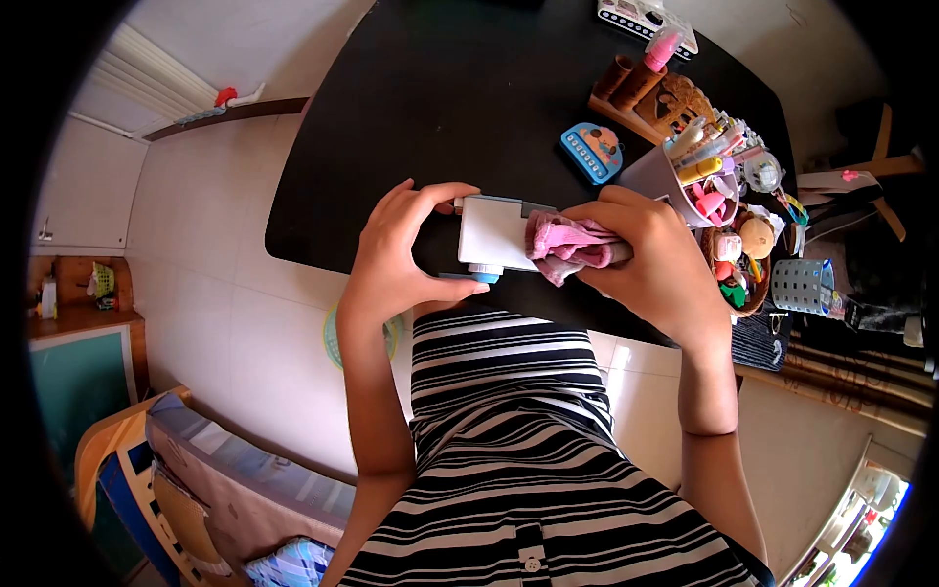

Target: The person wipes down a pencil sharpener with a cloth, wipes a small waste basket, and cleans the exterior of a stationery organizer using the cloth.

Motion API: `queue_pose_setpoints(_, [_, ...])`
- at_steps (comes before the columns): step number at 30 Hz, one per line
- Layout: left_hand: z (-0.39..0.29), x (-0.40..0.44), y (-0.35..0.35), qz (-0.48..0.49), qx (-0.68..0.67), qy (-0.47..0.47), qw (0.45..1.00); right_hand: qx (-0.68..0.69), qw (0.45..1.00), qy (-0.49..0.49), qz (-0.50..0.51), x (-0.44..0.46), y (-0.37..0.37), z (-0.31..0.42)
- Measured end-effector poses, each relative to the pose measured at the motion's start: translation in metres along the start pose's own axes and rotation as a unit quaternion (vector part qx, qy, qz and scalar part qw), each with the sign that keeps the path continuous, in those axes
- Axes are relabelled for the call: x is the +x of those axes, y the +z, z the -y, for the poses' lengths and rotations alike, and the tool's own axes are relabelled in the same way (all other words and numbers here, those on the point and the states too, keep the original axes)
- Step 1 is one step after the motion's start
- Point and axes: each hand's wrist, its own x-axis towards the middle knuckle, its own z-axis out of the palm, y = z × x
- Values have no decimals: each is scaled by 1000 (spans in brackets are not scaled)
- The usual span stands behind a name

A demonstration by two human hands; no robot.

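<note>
Between my two hands, over the near edge of the dark table, is a small white box-shaped object (492,233) with grey edges and a blue-and-white knob (484,272) on its near side. My left hand (399,249) grips it at the left end, the thumb at the knob and the fingers at the far side. My right hand (650,249) is closed on a crumpled pink cloth (567,245), which lies against the right end of the white object and covers that part. What kind of object it is, I cannot make out.
On the black table (421,108) stand a blue toy piano (593,154), a brown wooden holder (626,115), a pen container (653,180) full of pens, a basket of small toys (751,249) and a light-blue perforated basket (802,286). Lower left is a cushioned seat (235,489).
</note>
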Motion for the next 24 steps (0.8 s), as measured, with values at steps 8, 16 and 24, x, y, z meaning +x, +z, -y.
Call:
queue_pose_setpoints(8, [4,-1,2,0,-48,-16,999,-11,1000,-18,-16,2,3,-2])
queue_pose_setpoints(16, [2,-2,-3,37,-56,-41,997,-15,998,-55,-32,24,24,14])
queue_pose_setpoints(24, [13,-11,1,6,-20,-60,998,-11,996,-76,-36,48,39,23])
